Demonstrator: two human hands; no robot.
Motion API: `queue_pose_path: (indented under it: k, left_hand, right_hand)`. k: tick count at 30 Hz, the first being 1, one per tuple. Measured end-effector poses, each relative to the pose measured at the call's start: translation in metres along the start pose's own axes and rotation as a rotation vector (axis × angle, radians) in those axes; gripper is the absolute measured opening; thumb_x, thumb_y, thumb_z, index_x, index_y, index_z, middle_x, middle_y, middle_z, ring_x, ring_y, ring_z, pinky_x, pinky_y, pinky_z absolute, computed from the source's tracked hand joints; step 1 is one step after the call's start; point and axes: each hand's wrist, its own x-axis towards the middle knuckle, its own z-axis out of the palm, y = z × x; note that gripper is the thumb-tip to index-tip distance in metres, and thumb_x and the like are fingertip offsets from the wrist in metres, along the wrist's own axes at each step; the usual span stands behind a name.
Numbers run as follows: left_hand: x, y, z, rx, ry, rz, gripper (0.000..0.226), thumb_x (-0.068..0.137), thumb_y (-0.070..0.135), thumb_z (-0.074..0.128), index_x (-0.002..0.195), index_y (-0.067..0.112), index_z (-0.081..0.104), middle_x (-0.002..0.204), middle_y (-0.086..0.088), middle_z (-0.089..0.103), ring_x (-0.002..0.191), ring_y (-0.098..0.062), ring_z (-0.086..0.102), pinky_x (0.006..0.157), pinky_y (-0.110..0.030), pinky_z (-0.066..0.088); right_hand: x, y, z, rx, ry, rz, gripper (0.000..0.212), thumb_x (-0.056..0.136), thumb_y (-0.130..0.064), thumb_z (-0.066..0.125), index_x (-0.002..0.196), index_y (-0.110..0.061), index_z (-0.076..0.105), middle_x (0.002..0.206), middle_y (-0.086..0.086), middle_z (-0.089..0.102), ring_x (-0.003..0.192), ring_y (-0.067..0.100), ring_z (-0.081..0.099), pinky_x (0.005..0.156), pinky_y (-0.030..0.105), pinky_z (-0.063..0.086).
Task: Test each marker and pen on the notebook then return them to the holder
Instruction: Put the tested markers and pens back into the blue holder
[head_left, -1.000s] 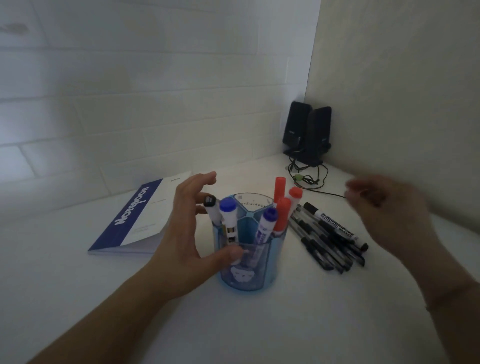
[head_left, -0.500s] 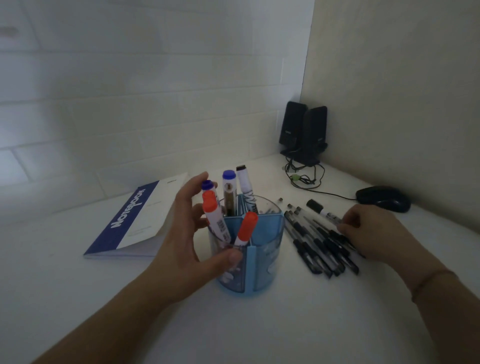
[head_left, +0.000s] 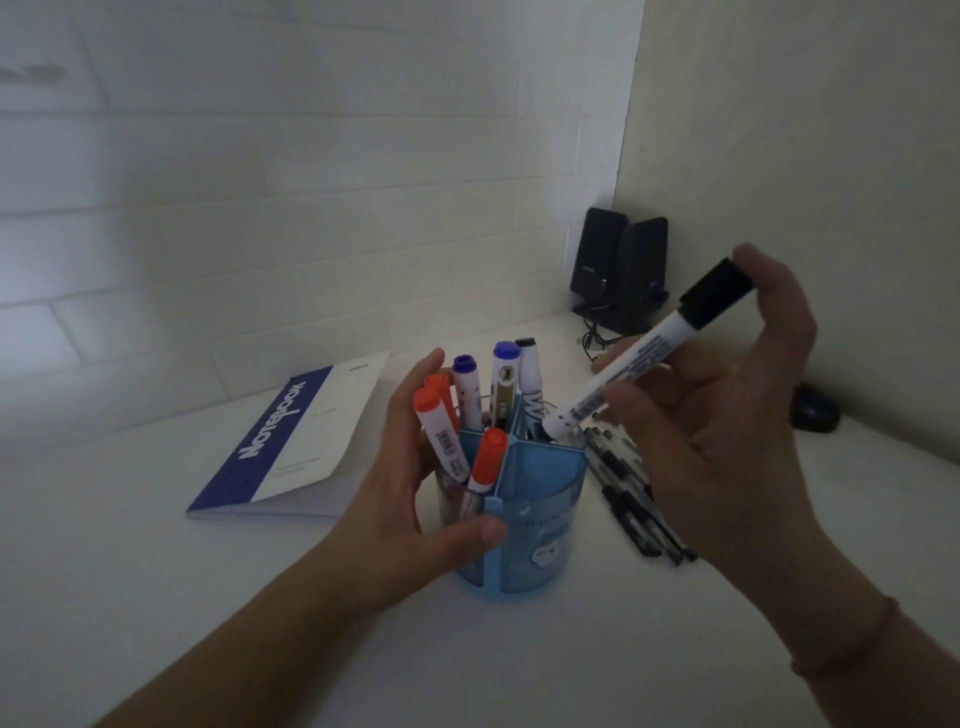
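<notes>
**Legible markings**

- Notebook (head_left: 296, 441), left of the left hand (head_left: 415, 488): "Notebook" in white on the blue cover band; a small word on the white part is too small to read.
- Black-capped marker (head_left: 644, 353), in the right hand (head_left: 727, 415): printed label, illegible.
- Holder (head_left: 540, 525), beside the left hand: faint lettering, unreadable.

My left hand (head_left: 410, 499) is wrapped around the side of the holder (head_left: 524, 525), thumb pressed across the front wall and the fingers curving round the far side, forearm coming in from the lower left. My right hand (head_left: 727, 415) is raised above and to the right of it, pinching the black-capped marker (head_left: 644, 353) between thumb and fingers. The marker's tilted, cap end up by my fingertips, bottom end angled down over the holder's rim. Right wrist has a thin band on it.
</notes>
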Motion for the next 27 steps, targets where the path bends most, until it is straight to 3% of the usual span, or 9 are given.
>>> queue_pose_path:
  k: [4,7,11,15,17,19,21,22,27]
  left_hand:
    - [0.002,0.001,0.001,0.029,0.025,0.022,0.103,0.062,0.041,0.075,0.139,0.057,0.008,0.147,0.029,0.023,0.136,0.005,0.027,0.092,-0.007,0.04]
    - [0.003,0.001,0.001,0.051,0.029,0.03,0.102,0.063,0.038,0.075,0.142,0.048,0.01,0.14,0.032,0.029,0.132,0.006,0.034,0.09,-0.008,0.042]
    - [0.003,-0.002,-0.002,0.133,0.07,0.041,0.103,0.063,0.044,0.075,0.143,0.04,0.011,0.131,0.027,0.036,0.127,0.0,0.04,0.09,-0.012,0.043]
    - [0.002,-0.002,-0.005,0.11,0.051,0.062,0.091,0.07,0.038,0.065,0.144,0.039,0.012,0.14,0.016,0.033,0.132,-0.008,0.038,0.098,-0.02,0.041]
    - [0.003,-0.003,-0.008,0.107,0.098,0.074,0.085,0.068,0.036,0.059,0.142,0.042,0.017,0.139,0.018,0.036,0.13,-0.012,0.04,0.103,-0.032,0.039]
    - [0.005,-0.006,-0.011,0.087,0.138,0.069,0.081,0.066,0.035,0.057,0.139,0.046,0.022,0.135,0.021,0.04,0.126,-0.013,0.044,0.102,-0.04,0.039]
    - [0.005,-0.007,-0.01,0.083,0.139,0.06,0.076,0.07,0.038,0.056,0.138,0.046,0.023,0.134,0.02,0.04,0.124,-0.012,0.047,0.1,-0.039,0.041]
    - [0.005,-0.008,-0.01,0.088,0.132,0.054,0.075,0.071,0.039,0.055,0.139,0.046,0.023,0.134,0.019,0.04,0.123,-0.012,0.048,0.099,-0.038,0.042]
    - [0.005,-0.009,-0.011,0.085,0.117,0.036,0.076,0.072,0.042,0.057,0.139,0.046,0.023,0.135,0.017,0.041,0.124,-0.014,0.048,0.101,-0.04,0.042]
  right_hand:
    - [0.001,0.009,-0.003,-0.03,0.022,-0.028,0.079,0.081,0.009,0.063,0.13,-0.038,0.023,0.109,0.008,0.058,0.084,0.026,0.068,0.076,0.045,0.057]
    - [0.002,0.015,-0.005,-0.108,0.025,-0.015,0.072,0.082,0.003,0.064,0.134,-0.033,0.03,0.107,0.003,0.059,0.082,0.02,0.068,0.074,0.042,0.057]
    - [0.002,0.016,-0.006,-0.313,-0.106,-0.05,0.052,0.087,-0.021,0.059,0.134,-0.036,0.041,0.112,-0.02,0.06,0.096,0.001,0.063,0.081,0.022,0.054]
    - [0.003,0.018,-0.019,-0.309,-0.437,0.175,0.054,0.09,-0.052,0.035,0.139,-0.057,0.012,0.135,-0.027,0.046,0.123,-0.008,0.044,0.098,0.023,0.038]
    - [0.006,0.028,-0.03,-0.303,-0.34,0.284,0.05,0.09,-0.05,0.035,0.137,-0.056,0.018,0.126,-0.022,0.056,0.111,-0.006,0.054,0.089,0.02,0.043]
    - [0.01,0.047,-0.046,-0.516,-0.204,0.332,0.026,0.094,-0.037,0.045,0.119,-0.043,0.047,0.103,-0.018,0.065,0.09,-0.002,0.06,0.072,0.017,0.044]
    - [0.011,0.066,-0.06,-0.827,-0.256,0.451,0.007,0.089,-0.032,0.057,0.096,-0.032,0.058,0.094,-0.01,0.065,0.078,0.004,0.057,0.068,0.022,0.044]
    - [0.009,0.075,-0.065,-0.926,-0.327,0.511,0.007,0.087,-0.034,0.06,0.091,-0.029,0.06,0.092,-0.006,0.065,0.076,0.007,0.057,0.07,0.025,0.045]
    - [0.003,0.097,-0.066,-1.004,-0.437,0.684,0.011,0.084,-0.038,0.063,0.079,-0.028,0.062,0.085,-0.003,0.065,0.077,0.014,0.06,0.075,0.031,0.051]
